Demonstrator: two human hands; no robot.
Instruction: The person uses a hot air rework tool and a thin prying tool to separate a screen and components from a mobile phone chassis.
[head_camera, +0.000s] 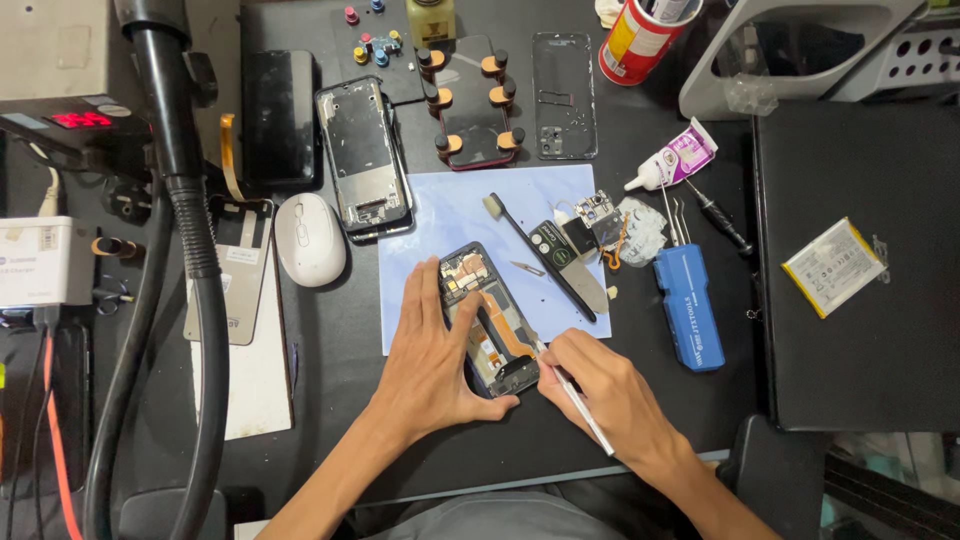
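White box with small label (45, 260) at left edge. Left hand (432, 362) clamped round opened black phone with exposed boards (489, 318) on pale blue mat (440, 215). Right hand (603, 392) pinches thin silver tool (584, 408). Blue rectangular tool case (689, 306); yellow-edged flat battery (832, 266) right.

- A red glowing display (80, 119) sits on the grey box at far left.
- Below it, a white box (45, 261) bears a label.
- A red-and-yellow can (637, 40) stands at top.
- A white-purple tube (677, 159) lies beside it.
- A yellow-edged labelled battery (834, 266) lies at right.
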